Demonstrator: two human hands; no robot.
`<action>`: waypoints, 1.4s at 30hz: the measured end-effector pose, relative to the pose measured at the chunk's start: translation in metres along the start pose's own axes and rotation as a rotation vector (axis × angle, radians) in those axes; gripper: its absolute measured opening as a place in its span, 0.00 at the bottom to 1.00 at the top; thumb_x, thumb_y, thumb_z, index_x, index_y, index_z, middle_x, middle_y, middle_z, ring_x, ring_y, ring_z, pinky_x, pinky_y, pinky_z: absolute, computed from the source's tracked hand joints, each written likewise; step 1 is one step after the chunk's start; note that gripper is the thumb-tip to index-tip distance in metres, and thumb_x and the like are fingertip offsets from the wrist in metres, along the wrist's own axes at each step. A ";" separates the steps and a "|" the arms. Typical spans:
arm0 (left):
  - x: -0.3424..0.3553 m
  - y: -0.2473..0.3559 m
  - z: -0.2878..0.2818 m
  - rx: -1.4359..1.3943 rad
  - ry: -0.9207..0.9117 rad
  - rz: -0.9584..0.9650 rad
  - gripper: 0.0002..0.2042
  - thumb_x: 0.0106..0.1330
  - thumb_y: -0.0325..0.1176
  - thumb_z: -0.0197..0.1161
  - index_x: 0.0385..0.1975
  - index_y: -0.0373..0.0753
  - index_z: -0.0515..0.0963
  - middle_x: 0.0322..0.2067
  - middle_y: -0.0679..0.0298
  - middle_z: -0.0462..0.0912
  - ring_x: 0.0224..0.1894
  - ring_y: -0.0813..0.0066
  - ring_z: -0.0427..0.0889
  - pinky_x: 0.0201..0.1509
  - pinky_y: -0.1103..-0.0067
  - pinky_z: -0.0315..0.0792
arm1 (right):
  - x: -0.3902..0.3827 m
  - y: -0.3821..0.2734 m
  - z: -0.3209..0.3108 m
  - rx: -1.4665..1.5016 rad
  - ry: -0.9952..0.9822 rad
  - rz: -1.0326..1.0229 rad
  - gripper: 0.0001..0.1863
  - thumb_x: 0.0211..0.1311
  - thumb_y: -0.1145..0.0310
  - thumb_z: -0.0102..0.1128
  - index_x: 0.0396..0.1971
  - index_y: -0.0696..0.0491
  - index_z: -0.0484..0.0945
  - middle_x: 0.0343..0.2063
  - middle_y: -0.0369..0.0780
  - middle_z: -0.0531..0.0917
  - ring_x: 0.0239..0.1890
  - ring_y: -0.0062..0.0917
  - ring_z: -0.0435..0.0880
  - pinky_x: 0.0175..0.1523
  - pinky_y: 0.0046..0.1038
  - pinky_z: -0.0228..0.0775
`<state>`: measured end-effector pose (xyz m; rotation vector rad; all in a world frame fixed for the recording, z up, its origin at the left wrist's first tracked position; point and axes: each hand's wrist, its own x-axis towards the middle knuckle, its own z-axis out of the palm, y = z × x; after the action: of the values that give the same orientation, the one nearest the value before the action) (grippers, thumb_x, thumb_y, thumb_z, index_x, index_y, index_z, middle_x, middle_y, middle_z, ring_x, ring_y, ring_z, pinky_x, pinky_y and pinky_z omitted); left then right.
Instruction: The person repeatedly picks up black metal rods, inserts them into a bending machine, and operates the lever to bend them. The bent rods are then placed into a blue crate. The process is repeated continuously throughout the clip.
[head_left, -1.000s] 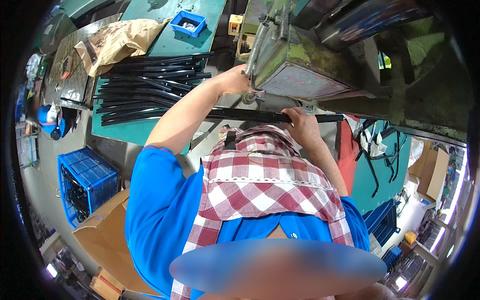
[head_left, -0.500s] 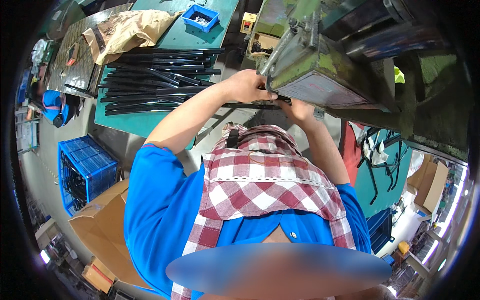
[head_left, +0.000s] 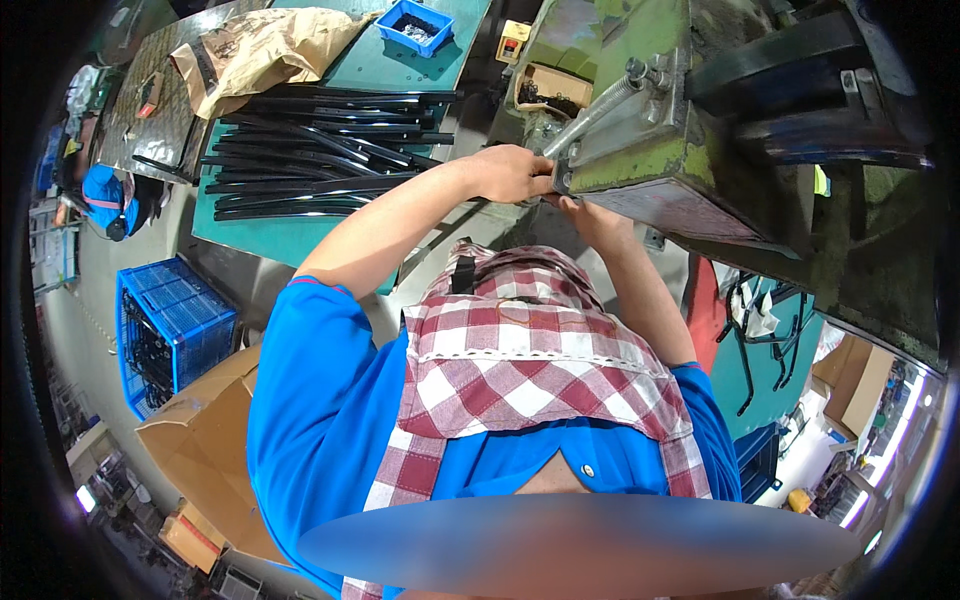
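My left hand point(head_left: 510, 172) is at the near corner of the green metal machine point(head_left: 640, 160), fingers closed at a small metal fixture point(head_left: 562, 176) beside an angled rod point(head_left: 600, 112). My right hand point(head_left: 590, 218) is just below and right of it, fingers curled under the fixture. What both hands grip is hidden by the fingers and machine. Long black tubes point(head_left: 320, 150) lie in a loose pile on a green table point(head_left: 240, 232) to my left, beside crumpled brown paper point(head_left: 255, 55) and a blue tray point(head_left: 415, 28) of small parts.
A person in blue point(head_left: 108, 200) is at the far left. A blue crate point(head_left: 175, 320) and open cardboard box point(head_left: 195, 430) stand low left. A small box of parts point(head_left: 550, 90) sits on the machine. At right are a green table point(head_left: 750, 390) with bent black tubes and a carton point(head_left: 850, 380).
My right hand has moved up and left toward my left hand, which has shifted down and right. The black tube earlier held across in front of me is now largely hidden.
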<state>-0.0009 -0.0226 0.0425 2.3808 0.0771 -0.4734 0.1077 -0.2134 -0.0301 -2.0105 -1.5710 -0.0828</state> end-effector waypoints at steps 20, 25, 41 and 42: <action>0.038 -0.011 0.041 0.164 0.107 0.211 0.15 0.65 0.41 0.54 0.30 0.34 0.76 0.31 0.48 0.79 0.39 0.47 0.78 0.42 0.61 0.71 | -0.025 0.007 0.001 -0.262 -0.348 0.444 0.23 0.56 0.45 0.57 0.37 0.50 0.82 0.35 0.43 0.82 0.39 0.41 0.79 0.43 0.43 0.69; 0.068 -0.016 0.052 0.032 -0.092 0.174 0.17 0.68 0.44 0.51 0.34 0.33 0.76 0.33 0.48 0.79 0.39 0.49 0.78 0.43 0.64 0.69 | -0.041 0.027 0.001 -0.232 -0.144 0.332 0.24 0.55 0.45 0.57 0.33 0.52 0.82 0.31 0.43 0.82 0.35 0.41 0.80 0.42 0.42 0.70; 0.058 -0.013 0.023 -0.134 -0.365 -0.077 0.32 0.49 0.58 0.69 0.36 0.30 0.78 0.33 0.50 0.81 0.40 0.59 0.79 0.44 0.68 0.70 | -0.042 0.016 -0.015 -0.400 -0.173 0.154 0.18 0.57 0.52 0.58 0.28 0.53 0.82 0.29 0.40 0.82 0.32 0.36 0.81 0.40 0.38 0.72; 0.056 -0.013 0.021 -0.124 -0.375 -0.072 0.33 0.47 0.59 0.70 0.38 0.29 0.78 0.35 0.49 0.81 0.42 0.58 0.79 0.46 0.69 0.70 | -0.043 0.018 -0.012 -0.349 -0.195 0.176 0.17 0.57 0.53 0.57 0.28 0.54 0.82 0.30 0.41 0.82 0.33 0.36 0.81 0.40 0.38 0.72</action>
<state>0.0423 -0.0311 -0.0001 2.1362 0.0214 -0.9141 0.1151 -0.2588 -0.0437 -2.4866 -1.5737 -0.1009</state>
